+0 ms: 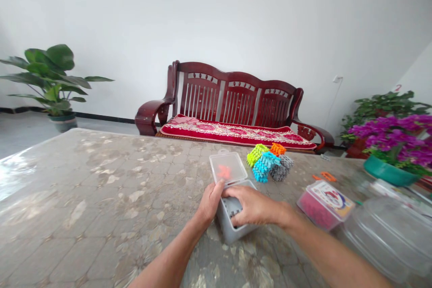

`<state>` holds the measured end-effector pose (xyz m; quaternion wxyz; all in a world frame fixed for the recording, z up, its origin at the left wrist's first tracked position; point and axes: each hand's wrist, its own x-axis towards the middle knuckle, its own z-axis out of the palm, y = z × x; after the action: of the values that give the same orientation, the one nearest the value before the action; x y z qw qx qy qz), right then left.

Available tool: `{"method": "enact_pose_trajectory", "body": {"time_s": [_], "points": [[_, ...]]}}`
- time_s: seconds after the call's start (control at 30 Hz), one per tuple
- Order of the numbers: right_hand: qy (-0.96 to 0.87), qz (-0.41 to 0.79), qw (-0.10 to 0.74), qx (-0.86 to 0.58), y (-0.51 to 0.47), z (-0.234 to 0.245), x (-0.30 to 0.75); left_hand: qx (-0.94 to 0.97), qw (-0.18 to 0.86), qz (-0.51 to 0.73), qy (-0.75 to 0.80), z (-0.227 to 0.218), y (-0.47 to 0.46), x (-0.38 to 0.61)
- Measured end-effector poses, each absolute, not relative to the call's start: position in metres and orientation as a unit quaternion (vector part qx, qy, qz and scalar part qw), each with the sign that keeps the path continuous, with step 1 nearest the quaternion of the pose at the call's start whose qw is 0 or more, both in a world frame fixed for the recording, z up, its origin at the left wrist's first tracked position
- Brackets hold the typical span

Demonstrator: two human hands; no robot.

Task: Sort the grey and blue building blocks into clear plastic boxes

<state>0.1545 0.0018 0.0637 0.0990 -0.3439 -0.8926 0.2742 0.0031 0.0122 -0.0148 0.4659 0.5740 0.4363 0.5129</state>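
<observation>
A small grey plastic box [232,230] stands on the patterned table [101,189] with its clear hinged lid [228,167] tipped up and back. My left hand [209,201] grips the box's left side, thumb up against the lid's edge. My right hand [254,207] lies over the box's open top, fingers curled down into it onto grey pieces; what the fingers hold is hidden. Just behind the box sits a cluster of toothed plastic pieces [268,162] in green, orange, blue and grey, joined together.
A closed box of pink pieces [324,204] lies to the right, with clear plastic containers [388,238] nearer the table's right edge. Small orange pieces [326,175] lie beyond it. A pot of purple flowers [398,153] stands far right. A red wooden bench [232,108] stands behind the table.
</observation>
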Motion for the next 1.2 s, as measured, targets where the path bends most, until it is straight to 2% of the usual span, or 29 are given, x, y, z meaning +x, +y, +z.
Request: {"method": "enact_pose_trajectory", "body": {"time_s": [0.23, 0.4, 1.2], "points": [[-0.891, 0.279, 0.109, -0.342, 0.001, 0.062, 0.157, 0.573, 0.472, 0.512, 0.432, -0.014, 0.012, 0.003], [-0.895, 0.239, 0.108, -0.361, 0.000, 0.066, 0.161, 0.580, 0.474, 0.512, 0.420, -0.018, 0.015, 0.003], [-0.863, 0.248, 0.062, -0.435, -0.004, 0.067, 0.169, 0.561, 0.467, 0.501, 0.465, -0.007, 0.009, 0.002]]}}
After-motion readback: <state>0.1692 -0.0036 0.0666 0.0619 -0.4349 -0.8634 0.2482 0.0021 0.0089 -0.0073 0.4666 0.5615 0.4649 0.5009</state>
